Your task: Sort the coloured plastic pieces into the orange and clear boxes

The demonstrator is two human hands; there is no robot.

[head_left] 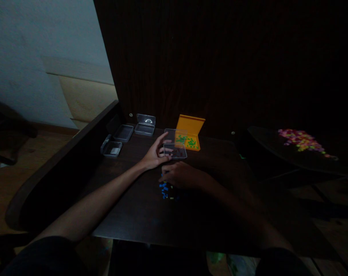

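A small clear plastic box (179,156) lies with its lid raised in the middle of the dark table. My left hand (155,154) grips its left side, thumb at the front and fingers behind the clear plastic. Just nearer to me, my right hand (181,174) reaches down over a pile of small blue pieces (164,188), with a few pale yellow ones among them. Its fingertips are pinched together at the pile; whatever is between them is too small and dark to make out. Beyond the clear box stands an open orange box (191,124) with small green pieces (191,142) inside.
Other open clear boxes stand at the back left: one by the back panel (145,129), one beside it (123,132), and a smaller one (115,149) holding something white. A raised wooden side (61,157) bounds the left. Colourful small pieces (301,141) lie on a surface at right.
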